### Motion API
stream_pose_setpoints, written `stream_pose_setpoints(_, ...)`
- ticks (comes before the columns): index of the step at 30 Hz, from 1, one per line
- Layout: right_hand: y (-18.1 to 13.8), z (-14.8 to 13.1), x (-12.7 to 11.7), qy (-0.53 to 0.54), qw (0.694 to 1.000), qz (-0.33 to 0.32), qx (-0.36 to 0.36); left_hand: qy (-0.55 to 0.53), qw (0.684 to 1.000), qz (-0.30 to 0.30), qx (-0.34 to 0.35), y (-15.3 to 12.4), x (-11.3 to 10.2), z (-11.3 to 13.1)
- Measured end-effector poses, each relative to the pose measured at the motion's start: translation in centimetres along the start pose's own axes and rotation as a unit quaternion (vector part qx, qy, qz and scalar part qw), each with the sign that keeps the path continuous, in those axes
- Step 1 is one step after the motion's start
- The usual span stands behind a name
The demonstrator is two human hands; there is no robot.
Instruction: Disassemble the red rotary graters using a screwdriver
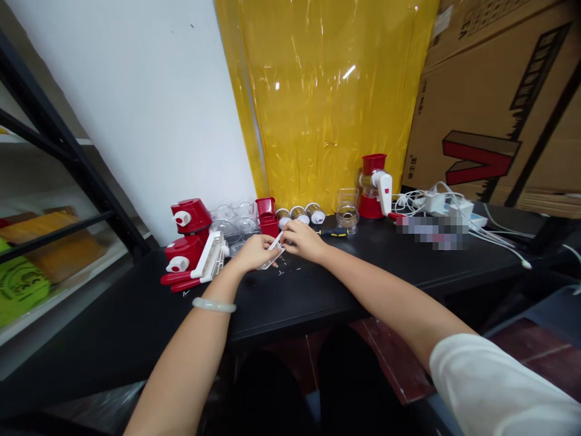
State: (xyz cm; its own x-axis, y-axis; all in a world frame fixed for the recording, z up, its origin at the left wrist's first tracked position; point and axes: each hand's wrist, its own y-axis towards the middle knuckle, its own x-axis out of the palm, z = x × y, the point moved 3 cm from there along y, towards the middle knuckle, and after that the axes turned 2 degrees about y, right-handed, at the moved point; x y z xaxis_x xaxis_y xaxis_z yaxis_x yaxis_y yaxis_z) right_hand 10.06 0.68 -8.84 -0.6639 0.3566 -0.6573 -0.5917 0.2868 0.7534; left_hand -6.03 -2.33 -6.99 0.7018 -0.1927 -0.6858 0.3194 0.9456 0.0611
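Observation:
Above the black table, my left hand (255, 252) and my right hand (303, 240) are both closed on a long white plastic piece (269, 260), which looks like a crank arm. It is tilted, and my fingers hide part of it. Small white bits (281, 272) lie on the tabletop just beyond my fingers. To the left of my left hand are white crank arms (209, 257) with red grips (184, 283). A screwdriver (336, 232) with a black and yellow handle lies behind my right hand.
Red grater bodies (190, 215) stack at the left, beside clear plastic parts (238, 218). Red hoppers (267, 217) and several metal drums (299, 214) line the back. An assembled red grater (374, 188), a clear base (347, 213) and tangled white cables (436, 206) sit rightward on the table (290, 309).

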Motion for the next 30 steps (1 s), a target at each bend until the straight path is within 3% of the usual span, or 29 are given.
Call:
stream_pose_setpoints(14, -0.06, -0.19, 0.03, 0.036, 0.999, 0.001, 0.011, -0.018, 1.000, -0.017, -0.016, -0.16, -0.38, 0.18)
stream_pose_setpoints(30, -0.15, 0.43, 0.91, 0.090, 0.994, -0.046, 0.035, -0.021, 0.998, 0.003, -0.053, 0.07, 0.25, -0.21)
